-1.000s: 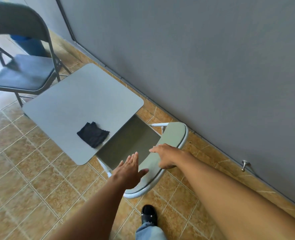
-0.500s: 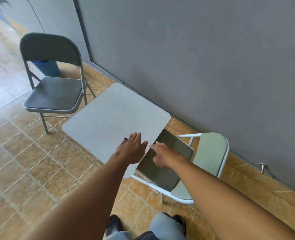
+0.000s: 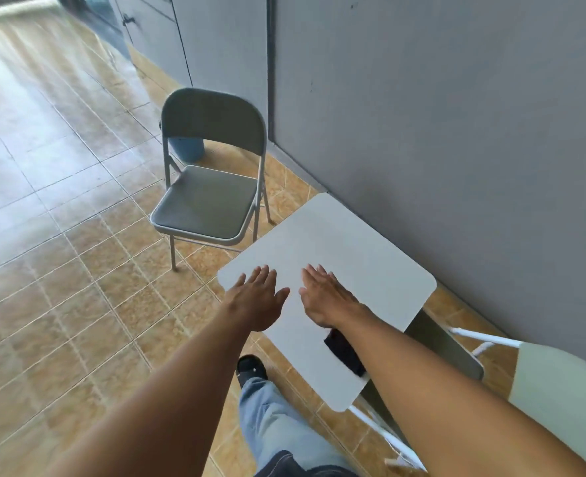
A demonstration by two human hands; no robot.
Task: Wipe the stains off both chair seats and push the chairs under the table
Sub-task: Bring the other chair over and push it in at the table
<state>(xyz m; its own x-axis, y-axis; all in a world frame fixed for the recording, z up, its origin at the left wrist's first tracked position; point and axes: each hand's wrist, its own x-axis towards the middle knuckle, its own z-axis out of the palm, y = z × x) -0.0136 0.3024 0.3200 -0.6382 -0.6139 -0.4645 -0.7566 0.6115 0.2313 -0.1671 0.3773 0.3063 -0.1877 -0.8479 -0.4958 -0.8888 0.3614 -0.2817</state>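
While both arms were extended over the small grey rectangular table (image 3: 353, 242), no object was held in either hand: the left hand (image 3: 258, 301) and the right hand (image 3: 322, 297) were spread flat with fingers apart, above or on the tabletop; contact could not be confirmed. A dark crumpled cloth (image 3: 344, 351) was lying on the near part of the tabletop, partly hidden beneath the right forearm. A pale green folding chair with a white tube frame (image 3: 560, 390) was positioned at the near end, its seat already partly under the table. A dark grey padded folding chair with a grey metal frame (image 3: 209, 201) was standing at the far end, clear of the table, backrest facing away. No stains could be made out on its seat at this range. It was judged that the grey chair remained to be pushed in. A risk was noted that the cloth could be swept off the edge by the right forearm, and that the light table could be displaced against the grey wall panel (image 3: 456, 132) if weight were applied through the palms.
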